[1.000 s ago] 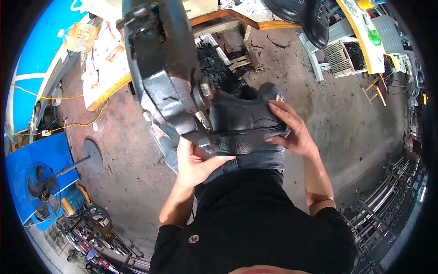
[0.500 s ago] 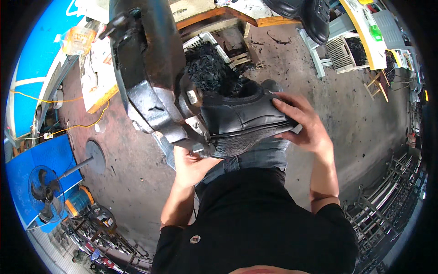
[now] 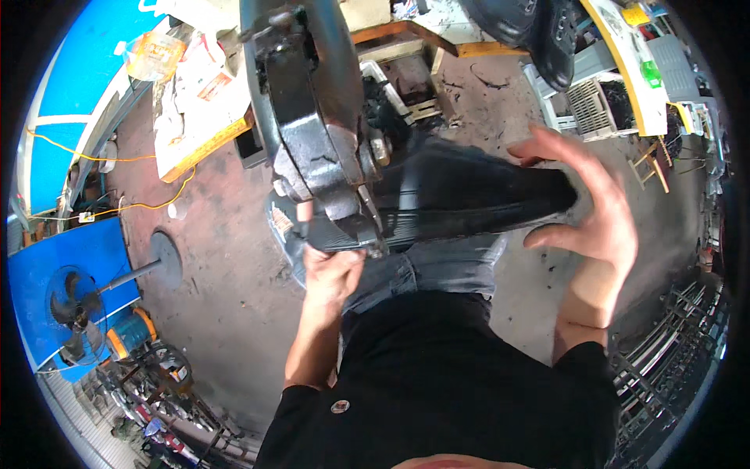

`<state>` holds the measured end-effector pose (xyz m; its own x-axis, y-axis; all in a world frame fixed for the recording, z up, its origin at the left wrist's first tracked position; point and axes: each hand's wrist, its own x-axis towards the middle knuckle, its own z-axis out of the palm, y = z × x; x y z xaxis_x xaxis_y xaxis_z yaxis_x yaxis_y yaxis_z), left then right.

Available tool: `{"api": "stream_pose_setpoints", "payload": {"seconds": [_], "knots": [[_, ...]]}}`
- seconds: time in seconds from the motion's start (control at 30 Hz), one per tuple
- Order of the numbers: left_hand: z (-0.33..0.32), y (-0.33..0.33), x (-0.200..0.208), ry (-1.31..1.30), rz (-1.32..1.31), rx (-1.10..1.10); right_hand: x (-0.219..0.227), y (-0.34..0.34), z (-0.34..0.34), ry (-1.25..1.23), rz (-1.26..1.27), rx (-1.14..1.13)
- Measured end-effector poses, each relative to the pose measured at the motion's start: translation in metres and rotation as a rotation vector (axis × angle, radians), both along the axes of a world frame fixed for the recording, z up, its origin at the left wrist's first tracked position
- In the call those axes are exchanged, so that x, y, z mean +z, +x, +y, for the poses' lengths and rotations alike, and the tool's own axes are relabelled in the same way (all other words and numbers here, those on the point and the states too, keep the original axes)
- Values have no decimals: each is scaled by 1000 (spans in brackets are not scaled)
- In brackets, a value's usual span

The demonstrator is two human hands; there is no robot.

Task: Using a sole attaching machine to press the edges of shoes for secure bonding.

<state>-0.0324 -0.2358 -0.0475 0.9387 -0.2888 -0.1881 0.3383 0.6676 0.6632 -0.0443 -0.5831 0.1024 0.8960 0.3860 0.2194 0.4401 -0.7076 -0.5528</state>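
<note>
A black leather shoe (image 3: 476, 191) lies sideways in front of me, blurred by motion. Its left part passes behind the dark metal head of a machine (image 3: 316, 148), which hides some of it. My left hand (image 3: 332, 273) is closed on the shoe's left end, just below the machine head, with some fingers out of sight. Around the shoe's right end my right hand (image 3: 601, 215) is open, thumb and fingers spread apart, with a small gap to the leather.
More black shoes (image 3: 539, 35) hang or stand at the top right. Crates with dark scraps, one a pale plastic crate (image 3: 598, 109), stand beyond. At left are a littered workbench (image 3: 183, 129), a yellow cord (image 3: 164, 205) and a standing fan (image 3: 74, 309). Metal racks (image 3: 664, 344) line the right.
My right hand has let go of the shoe and spread open farther right. The shoe has turned and now reaches farther right. The head view has shifted, moving the machine rightward in it.
</note>
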Motion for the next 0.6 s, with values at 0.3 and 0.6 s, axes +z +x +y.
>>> {"api": "stream_pose_setpoints", "payload": {"seconds": [0.3,0.6], "knots": [[37,12,-21,-71,-34,13,-142,-37,32,1288,369,-275],[24,14,-9,-147,-73,-37,-96,-42,29,1109,136,-306]]}}
